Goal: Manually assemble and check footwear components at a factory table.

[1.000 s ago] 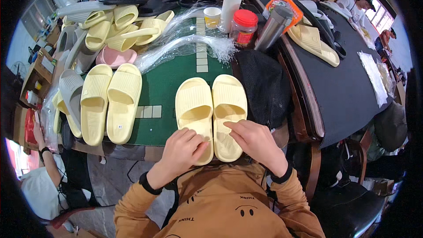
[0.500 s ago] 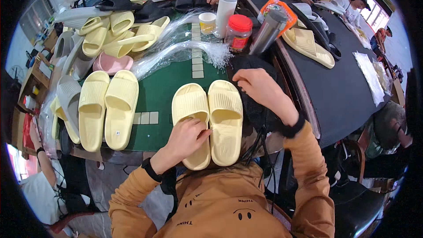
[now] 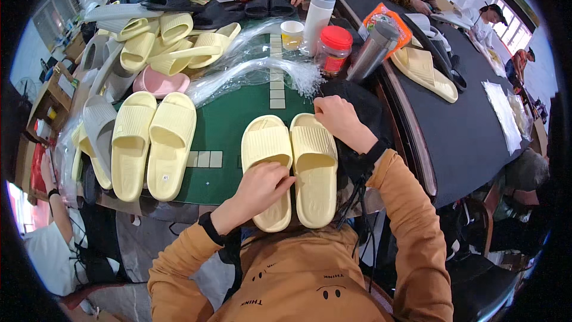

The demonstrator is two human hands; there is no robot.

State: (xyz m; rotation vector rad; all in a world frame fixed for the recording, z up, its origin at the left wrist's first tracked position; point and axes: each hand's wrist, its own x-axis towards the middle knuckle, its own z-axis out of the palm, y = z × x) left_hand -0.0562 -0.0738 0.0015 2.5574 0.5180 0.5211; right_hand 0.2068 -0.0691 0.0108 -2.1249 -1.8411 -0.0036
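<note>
Two pale yellow ribbed slippers, a left slipper [image 3: 266, 141] and a right slipper [image 3: 316, 188], lie side by side before me, toes pointing away. My left hand [image 3: 260, 186] rests over the left slipper's opening with curled fingers, their tips partly hidden beside the strap. At the toe end of the right slipper, my right hand [image 3: 344, 120] is closed against the strap's outer side. Whatever the fingers of either hand may grip is too small or hidden to make out. Another pale yellow pair [image 3: 171, 143] sits to the left.
A bundle of clear plastic strands [image 3: 256, 74] lies beyond the slippers. Back left is a pile of yellow, grey and black slippers [image 3: 161, 36], a pink one [image 3: 159, 83] beside it. Cup [image 3: 292, 34], bottle [image 3: 319, 18], red-lidded jar [image 3: 333, 50] and flask [image 3: 372, 50] stand ahead. Co-workers sit across.
My right hand has come down and left from above the black cloth onto the right slipper's toe end. My left hand stays at the left slipper. The view has shifted slightly.
</note>
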